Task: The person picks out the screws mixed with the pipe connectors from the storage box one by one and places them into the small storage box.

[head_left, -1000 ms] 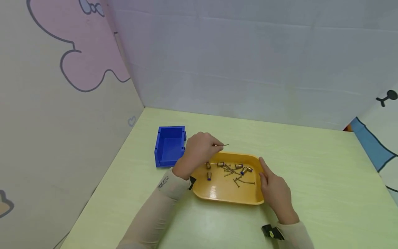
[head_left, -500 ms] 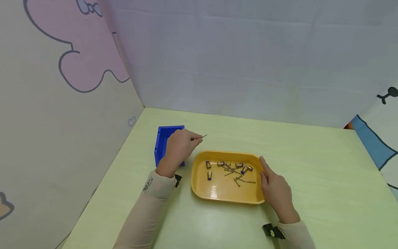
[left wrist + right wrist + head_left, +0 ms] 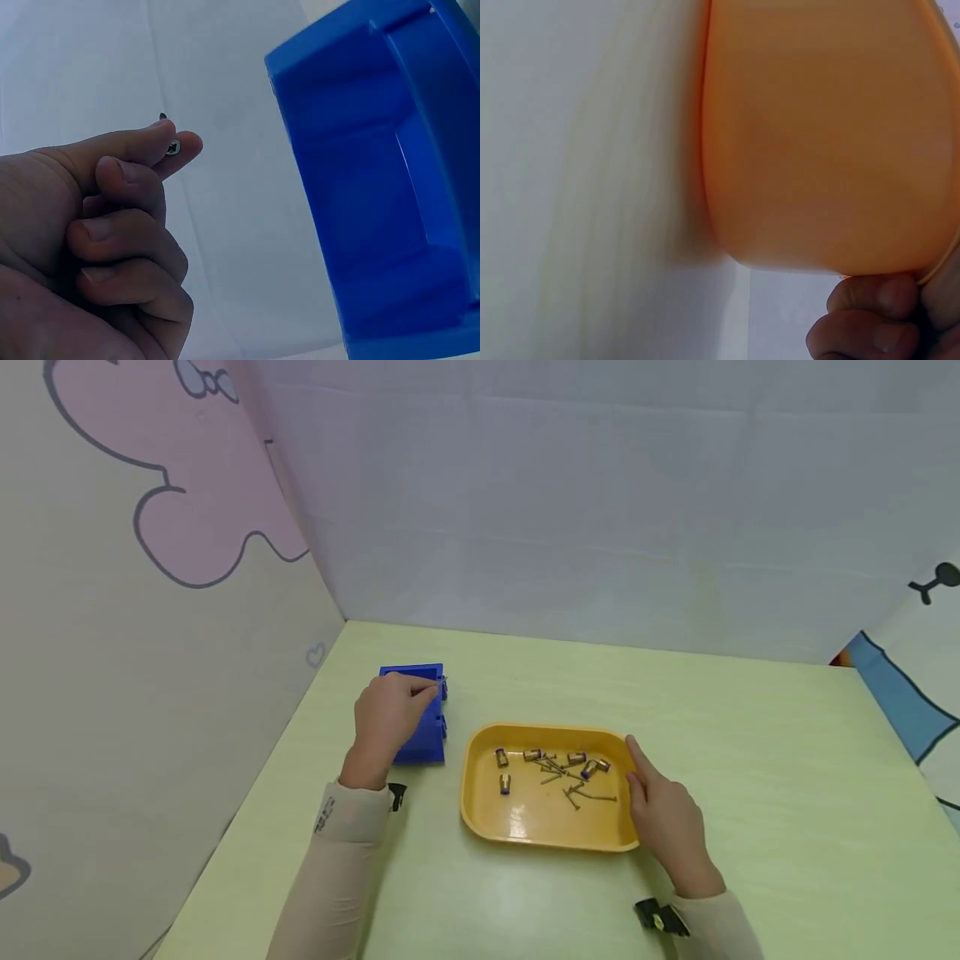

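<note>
My left hand (image 3: 386, 718) is over the blue bin (image 3: 426, 745), covering part of it in the head view. Between thumb and index finger it pinches a small screw (image 3: 173, 148), whose cross-slotted head shows in the left wrist view; the other fingers are curled in. My right hand (image 3: 667, 827) grips the right end of the yellow tray (image 3: 570, 828), thumb and index finger at the rim. Curled fingers show against its outer wall in the right wrist view. Inside the tray lie several loose screws (image 3: 581, 793) and several brass fittings (image 3: 505, 784) with blue ends.
The pale green table (image 3: 735, 735) meets a white cloth-like backdrop (image 3: 600, 527) at its far edge. A wall with a pink cartoon drawing (image 3: 202, 502) rises on the left. Bin and tray stand a small gap apart.
My left hand has moved left with the screw, from above the tray's back left corner to over the blue bin. My right hand has stayed on the tray.
</note>
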